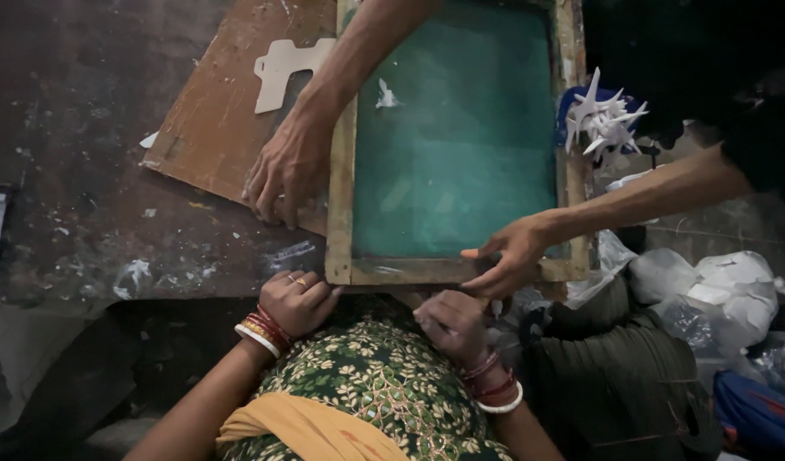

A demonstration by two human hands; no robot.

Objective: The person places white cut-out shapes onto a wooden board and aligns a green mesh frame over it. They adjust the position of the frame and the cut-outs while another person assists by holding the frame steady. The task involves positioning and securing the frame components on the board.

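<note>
A wooden screen frame [343, 171] with green mesh [452, 145] lies on the worn table [85, 171]. My left hand [297, 300], with rings and red and white bangles, is curled against the frame's near left corner. My right hand [452, 323] is curled under the near rail, its fingertips hidden. Another person's hand [286, 171] presses on the frame's left rail. That person's other hand [512, 256] grips the near right corner. My green patterned garment [367, 376] fills the bottom of the view.
A brown board [213, 111] lies under the frame with a white cut-out shape [282, 68] on it. White pointed paper pieces [601, 119] sit in a blue container at the right. White plastic bags [717, 290] and a dark bag [614, 376] crowd the right side.
</note>
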